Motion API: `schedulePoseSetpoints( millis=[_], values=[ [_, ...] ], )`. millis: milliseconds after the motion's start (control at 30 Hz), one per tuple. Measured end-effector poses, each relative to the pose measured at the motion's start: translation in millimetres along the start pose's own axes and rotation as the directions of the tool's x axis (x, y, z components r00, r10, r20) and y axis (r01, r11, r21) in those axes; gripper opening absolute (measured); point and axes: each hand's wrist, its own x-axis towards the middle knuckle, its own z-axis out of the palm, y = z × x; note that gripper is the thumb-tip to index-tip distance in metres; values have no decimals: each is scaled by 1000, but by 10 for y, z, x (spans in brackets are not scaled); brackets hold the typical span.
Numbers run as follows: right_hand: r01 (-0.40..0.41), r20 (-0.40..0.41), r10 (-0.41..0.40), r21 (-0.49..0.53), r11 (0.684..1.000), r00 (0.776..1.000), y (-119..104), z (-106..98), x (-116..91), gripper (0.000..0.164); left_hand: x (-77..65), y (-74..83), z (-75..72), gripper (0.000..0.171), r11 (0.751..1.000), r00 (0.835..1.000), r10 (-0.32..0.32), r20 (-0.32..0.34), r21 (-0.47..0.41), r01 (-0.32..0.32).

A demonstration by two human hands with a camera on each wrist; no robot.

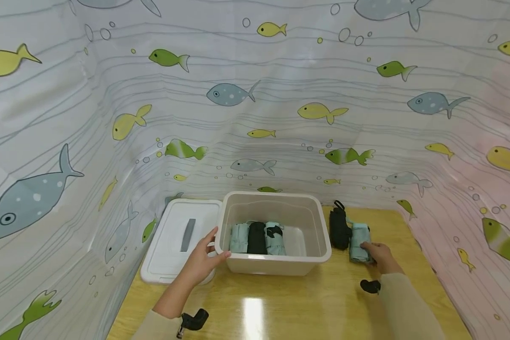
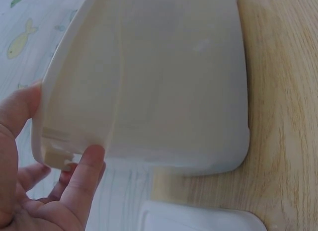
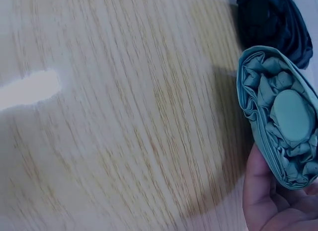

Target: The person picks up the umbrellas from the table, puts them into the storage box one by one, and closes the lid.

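A beige storage bin [image 1: 272, 268] stands in the middle of the table. My left hand [image 1: 200, 264] grips its near left corner, thumb and fingers on either side of the rim [image 2: 45, 87]. Inside the bin, side by side, lie a light teal folded umbrella [image 1: 239, 237], a black one, and a teal one with black patches [image 1: 274, 243]. Right of the bin, my right hand [image 1: 382, 257] holds another teal folded umbrella [image 1: 359, 236] between thumb and fingers; its round end [image 3: 293, 116] shows among the folds. Beside it lies a black folded umbrella [image 1: 339, 229] with a wrist loop.
A white lid [image 1: 163, 248] with a grey handle lies left of the bin, partly behind my left hand. The wooden table [image 1: 306, 307] extends in front of the bin. A fish-print curtain [image 1: 280, 108] hangs close around the back and sides.
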Motion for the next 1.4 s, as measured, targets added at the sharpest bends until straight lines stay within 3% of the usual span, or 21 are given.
schedulePoseSetpoints(
  millis=[200,300,433,633,800,1000,1200,1400],
  values=[
    [-29,23,28,68,997,999,5,-23,-27,56,-11,-1,4,96,1000,1000,-9,6,3,9],
    [-69,50,62,156,985,997,45,-40,-42,41,-16,3,7,96,1000,1000,-7,8,6,7],
    [-80,102,55,259,962,993,83,-71,-90,34,-10,16,2,95,1000,1000,5,4,8,-5],
    [-76,147,30,314,947,989,61,-92,-238,44,-3,10,-3,96,1000,1000,6,5,16,-6],
    [-41,212,-22,285,958,977,-41,-163,-360,60,2,3,-7,96,1000,1000,3,8,11,-3],
    [19,200,-73,261,965,977,-171,-271,-408,76,13,-1,-12,96,1000,1000,8,8,10,-8],
    [70,179,-113,228,971,977,-283,-335,-532,72,14,-5,-16,96,1000,1000,13,7,17,-13],
    [158,240,-187,133,978,953,-478,-345,-689,75,15,-11,-12,97,1000,1000,9,7,15,-9]
  ],
)
